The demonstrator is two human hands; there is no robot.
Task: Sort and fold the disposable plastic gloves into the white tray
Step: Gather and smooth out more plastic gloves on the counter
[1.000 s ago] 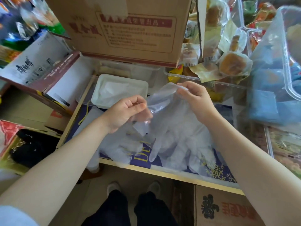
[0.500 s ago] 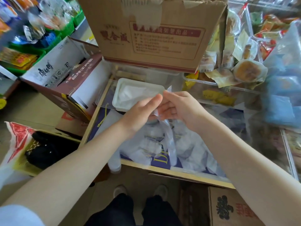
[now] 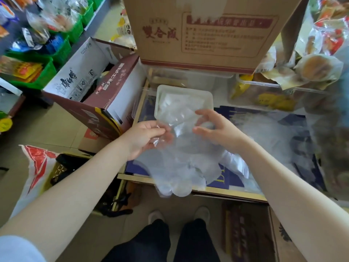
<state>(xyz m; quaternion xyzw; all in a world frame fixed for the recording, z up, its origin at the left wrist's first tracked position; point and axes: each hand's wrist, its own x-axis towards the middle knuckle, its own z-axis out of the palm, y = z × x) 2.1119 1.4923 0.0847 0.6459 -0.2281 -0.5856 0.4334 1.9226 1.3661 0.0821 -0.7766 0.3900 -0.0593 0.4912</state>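
A glove (image 3: 177, 157) is hanging above the counter (image 3: 222, 191), both hands, left (image 3: 145, 137) and right (image 3: 215, 129), pinching its cuff just before the tray (image 3: 209, 95); keeping the cuff taut should be giving a clean fold.

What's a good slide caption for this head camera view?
Both hands, left and right, hold a clear plastic glove up in front of the white tray.
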